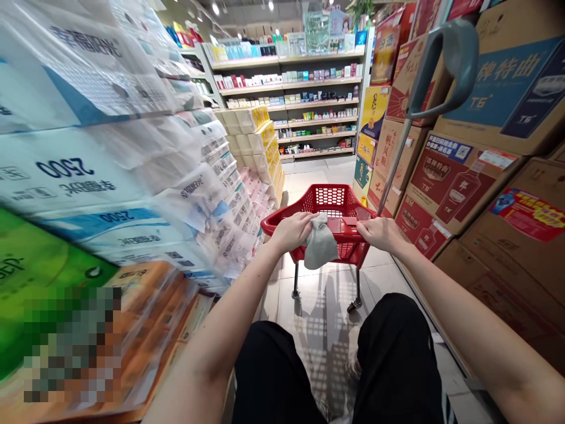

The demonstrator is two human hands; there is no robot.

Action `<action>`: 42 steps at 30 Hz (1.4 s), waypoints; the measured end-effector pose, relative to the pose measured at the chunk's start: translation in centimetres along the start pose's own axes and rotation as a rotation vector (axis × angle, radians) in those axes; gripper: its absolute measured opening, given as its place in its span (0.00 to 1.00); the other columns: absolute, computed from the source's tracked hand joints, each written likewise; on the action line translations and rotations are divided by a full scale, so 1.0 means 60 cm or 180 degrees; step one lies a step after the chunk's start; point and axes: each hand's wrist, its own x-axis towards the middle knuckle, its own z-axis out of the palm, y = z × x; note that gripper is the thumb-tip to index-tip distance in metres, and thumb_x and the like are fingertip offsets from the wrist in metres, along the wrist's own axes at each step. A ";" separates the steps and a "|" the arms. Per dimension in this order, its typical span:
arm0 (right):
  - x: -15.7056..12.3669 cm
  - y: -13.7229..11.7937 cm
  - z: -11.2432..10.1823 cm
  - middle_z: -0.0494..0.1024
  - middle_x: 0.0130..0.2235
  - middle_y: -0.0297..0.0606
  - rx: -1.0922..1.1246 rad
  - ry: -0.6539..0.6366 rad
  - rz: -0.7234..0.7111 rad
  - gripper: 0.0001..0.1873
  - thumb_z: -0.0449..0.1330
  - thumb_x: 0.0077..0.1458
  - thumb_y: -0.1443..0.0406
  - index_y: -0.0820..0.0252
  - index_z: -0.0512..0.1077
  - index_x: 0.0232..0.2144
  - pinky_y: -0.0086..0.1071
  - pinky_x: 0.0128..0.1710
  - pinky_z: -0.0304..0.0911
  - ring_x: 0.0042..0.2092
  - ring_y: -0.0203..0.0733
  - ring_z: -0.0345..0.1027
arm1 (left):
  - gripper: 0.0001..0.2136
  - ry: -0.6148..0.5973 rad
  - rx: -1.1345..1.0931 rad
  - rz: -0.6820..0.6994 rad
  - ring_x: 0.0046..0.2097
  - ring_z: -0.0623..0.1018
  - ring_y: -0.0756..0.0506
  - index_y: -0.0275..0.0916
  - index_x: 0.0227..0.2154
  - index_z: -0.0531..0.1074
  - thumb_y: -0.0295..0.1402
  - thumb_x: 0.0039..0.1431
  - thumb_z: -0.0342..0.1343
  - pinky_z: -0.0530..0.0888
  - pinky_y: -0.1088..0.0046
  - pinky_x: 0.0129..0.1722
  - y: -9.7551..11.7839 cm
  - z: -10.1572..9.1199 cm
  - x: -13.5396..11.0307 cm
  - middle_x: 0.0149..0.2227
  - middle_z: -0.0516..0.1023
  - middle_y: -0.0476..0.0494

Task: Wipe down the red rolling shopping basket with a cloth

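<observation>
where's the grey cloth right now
In the head view the grey cloth hangs just left of centre, held by the left hand against the near rim of the red basket cart, with the right hand on the rim beside it.

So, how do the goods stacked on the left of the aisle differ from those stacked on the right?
The left stack is soft tissue packs in clear plastic wrap, mostly white and blue; the right stack is stiff brown cardboard cartons with red and blue labels. A grey handle leans against the cartons; nothing leans on the tissue packs. Both stacks rise above the red basket cart, which the left hand, with a grey cloth, and the right hand grip.
</observation>
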 end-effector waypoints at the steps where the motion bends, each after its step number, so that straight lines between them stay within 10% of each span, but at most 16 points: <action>1: -0.001 0.002 0.001 0.78 0.31 0.39 0.0001 0.0034 -0.0023 0.33 0.34 0.59 0.53 0.59 0.75 0.25 0.28 0.27 0.48 0.33 0.39 0.69 | 0.20 0.0055 0.0062 0.0011 0.52 0.69 0.47 0.42 0.55 0.60 0.36 0.64 0.34 0.67 0.70 0.48 0.000 -0.002 -0.011 0.53 0.68 0.45; 14: 0.024 0.013 0.003 0.78 0.33 0.42 -0.0049 -0.0187 -0.0080 0.30 0.36 0.59 0.54 0.59 0.76 0.30 0.29 0.31 0.53 0.35 0.43 0.69 | 0.20 -0.0437 0.0983 -0.0010 0.52 0.68 0.44 0.39 0.53 0.59 0.39 0.59 0.46 0.62 0.65 0.52 -0.051 -0.053 -0.126 0.49 0.69 0.39; 28: 0.075 -0.004 -0.004 0.75 0.41 0.47 -0.0240 -0.0839 -0.0386 0.22 0.39 0.60 0.61 0.61 0.72 0.40 0.35 0.37 0.59 0.42 0.46 0.69 | 0.17 -0.1461 0.0735 -0.0791 0.36 0.76 0.41 0.42 0.31 0.73 0.49 0.44 0.53 0.68 0.70 0.33 -0.032 -0.051 -0.033 0.33 0.77 0.43; 33: 0.074 -0.039 0.007 0.75 0.43 0.50 0.0075 -0.0442 0.0346 0.29 0.33 0.61 0.54 0.61 0.70 0.44 0.40 0.39 0.59 0.42 0.50 0.70 | 0.17 -0.1980 0.0483 -0.0775 0.33 0.76 0.44 0.44 0.30 0.75 0.48 0.40 0.55 0.68 0.73 0.29 -0.034 -0.054 -0.016 0.31 0.78 0.45; 42: 0.095 -0.020 -0.004 0.77 0.40 0.43 0.0927 -0.0621 0.0499 0.41 0.32 0.53 0.40 0.57 0.74 0.38 0.36 0.40 0.59 0.42 0.48 0.69 | 0.21 -0.1089 0.0992 -0.1073 0.37 0.77 0.39 0.42 0.36 0.72 0.53 0.47 0.49 0.68 0.67 0.35 0.000 -0.034 -0.047 0.35 0.77 0.40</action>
